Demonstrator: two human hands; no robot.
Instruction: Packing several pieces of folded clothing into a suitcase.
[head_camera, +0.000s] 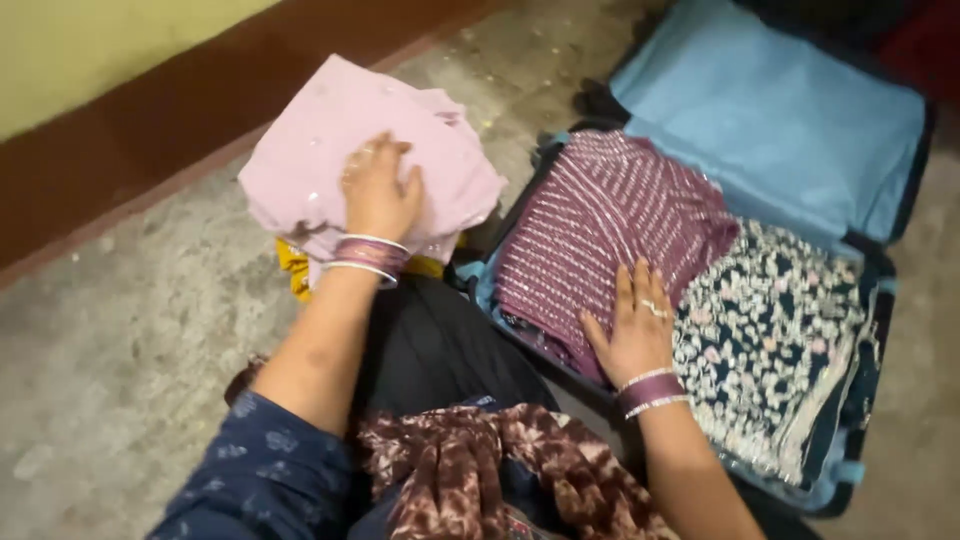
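My left hand (378, 188) lies flat, fingers spread, on a folded pale pink garment (300, 150) that tops a small pile on the floor. A yellow cloth (293, 268) peeks out under the pink one. My right hand (635, 325) presses palm down on a folded maroon striped garment (600, 220) inside an open suitcase (850, 470). Beside it in the suitcase lies a dark floral embroidered garment (770, 340). Both wrists wear bangles, and a ring is on the right hand.
The suitcase's light blue lined lid (780, 110) lies open at the back right. The floor (120, 340) is grey concrete, bordered by a dark red skirting (150, 140) below a yellow wall. A brown patterned scarf (480, 470) drapes over my lap.
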